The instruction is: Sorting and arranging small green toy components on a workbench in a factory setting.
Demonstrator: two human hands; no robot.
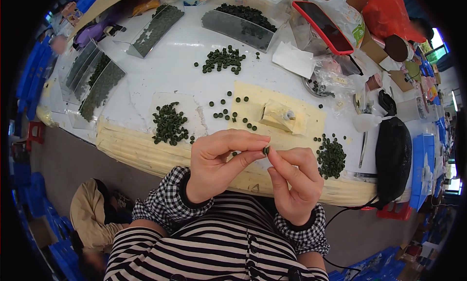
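Observation:
In front of my body, just over the table's padded near edge, both hands meet fingertip to fingertip. A small dark green round part (pixel 266 151) is held between them. My left hand (pixel 216 162) pinches it between thumb and forefinger. My right hand (pixel 297 180) has its thumb and forefinger pressed together against the part's other side. A heap of dark green parts (pixel 170 123) lies to the left of my left hand, and another heap (pixel 331 157) sits beyond my right hand. Several loose green parts (pixel 224 112) are scattered beyond the left hand.
A tape-wrapped block (pixel 281 116) stands on a yellow sheet (pixel 250 94). Farther back are a pile of green parts (pixel 224 60), clear bins (pixel 238 28) and a red-cased phone (pixel 327 29). A black bag (pixel 393 159) hangs at the right edge; a seated person's leg (pixel 90 210) shows lower left.

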